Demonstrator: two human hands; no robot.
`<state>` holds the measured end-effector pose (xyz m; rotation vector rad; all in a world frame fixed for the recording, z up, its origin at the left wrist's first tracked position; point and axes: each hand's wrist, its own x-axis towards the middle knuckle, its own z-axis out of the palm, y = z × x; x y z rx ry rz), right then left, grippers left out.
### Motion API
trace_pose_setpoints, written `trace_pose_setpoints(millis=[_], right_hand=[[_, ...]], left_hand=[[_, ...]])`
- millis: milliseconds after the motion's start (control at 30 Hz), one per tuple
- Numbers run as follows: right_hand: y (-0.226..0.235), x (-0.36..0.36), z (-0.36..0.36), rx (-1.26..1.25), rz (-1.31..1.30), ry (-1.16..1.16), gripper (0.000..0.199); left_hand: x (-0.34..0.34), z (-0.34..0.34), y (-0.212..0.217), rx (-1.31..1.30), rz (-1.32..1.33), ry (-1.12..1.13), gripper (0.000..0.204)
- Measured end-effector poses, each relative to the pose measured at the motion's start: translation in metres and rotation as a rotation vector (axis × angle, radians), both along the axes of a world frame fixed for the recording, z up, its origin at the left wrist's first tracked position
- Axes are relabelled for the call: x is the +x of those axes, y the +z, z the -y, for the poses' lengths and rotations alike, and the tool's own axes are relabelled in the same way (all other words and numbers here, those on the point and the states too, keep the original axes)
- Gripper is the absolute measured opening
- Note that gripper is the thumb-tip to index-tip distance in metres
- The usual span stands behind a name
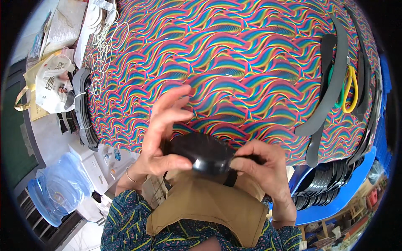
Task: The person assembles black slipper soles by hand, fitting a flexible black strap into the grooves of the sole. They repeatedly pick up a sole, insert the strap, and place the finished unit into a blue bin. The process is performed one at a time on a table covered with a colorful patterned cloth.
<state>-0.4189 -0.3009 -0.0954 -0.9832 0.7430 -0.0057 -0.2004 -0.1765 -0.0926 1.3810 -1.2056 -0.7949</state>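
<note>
A glossy black curved band [207,157], looped and rounded at the front, is in front of my body at the table's near edge; its exact kind does not show. My right hand [261,165] pinches its right end between thumb and fingers. On the other side my left hand [161,140] has its fingers raised and spread, with the thumb beside the band's left front edge. Slight blur hides whether that thumb presses on it. A brown apron [209,205] lies below both hands.
A wavy multicoloured cloth [217,62] covers the table. Dark curved strips [328,92] and a yellow loop [354,90] lie at right, above a blue bin [335,211] of black bands. At left are bundled grey strips [86,108], white cord [100,54] and a plastic bag [54,85].
</note>
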Motion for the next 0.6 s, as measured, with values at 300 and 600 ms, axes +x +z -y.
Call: trace_pose_setpoints(millis=[300, 600], right_hand=[[-0.003, 0.0, 0.001, 0.021, 0.092, 0.018, 0.012], [-0.013, 0.001, 0.003, -0.053, 0.224, 0.078, 0.018]], left_hand=[[-0.001, 0.017, 0.075, 0.343, 0.581, -0.612, 0.053], [-0.008, 0.017, 0.036, 0.012, 0.947, -0.614, 0.07]])
